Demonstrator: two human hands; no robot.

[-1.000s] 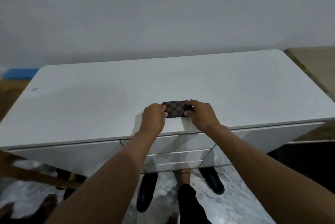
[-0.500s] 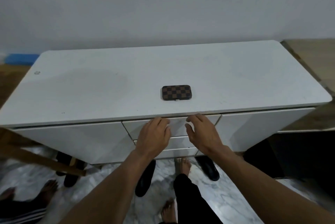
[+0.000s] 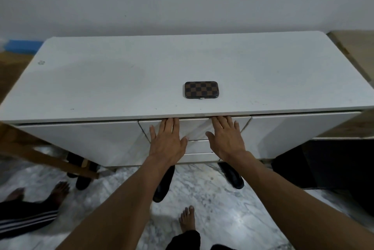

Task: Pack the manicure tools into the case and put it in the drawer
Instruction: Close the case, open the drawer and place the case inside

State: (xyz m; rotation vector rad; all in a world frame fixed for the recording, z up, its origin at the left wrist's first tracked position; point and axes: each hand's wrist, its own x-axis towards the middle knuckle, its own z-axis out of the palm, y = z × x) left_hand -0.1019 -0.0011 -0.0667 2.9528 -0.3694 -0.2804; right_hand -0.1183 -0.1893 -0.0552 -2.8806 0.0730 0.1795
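Observation:
The brown checkered manicure case lies closed and flat on the white cabinet top, near its front edge. Just below it is the top middle drawer, which is closed. My left hand lies flat on the left part of the drawer front, fingers spread, fingertips up at the gap under the cabinet top. My right hand lies the same way on the right part of the drawer front. Neither hand holds anything.
Two more drawer fronts sit under the top one. Black sandals stand on the marble floor below the cabinet. Another person's bare feet are at the left. A wooden leg slants at the left.
My hands let go of the case on the cabinet top, dropped to the drawer front, and now press flat against it with the fingertips higher, at its upper edge.

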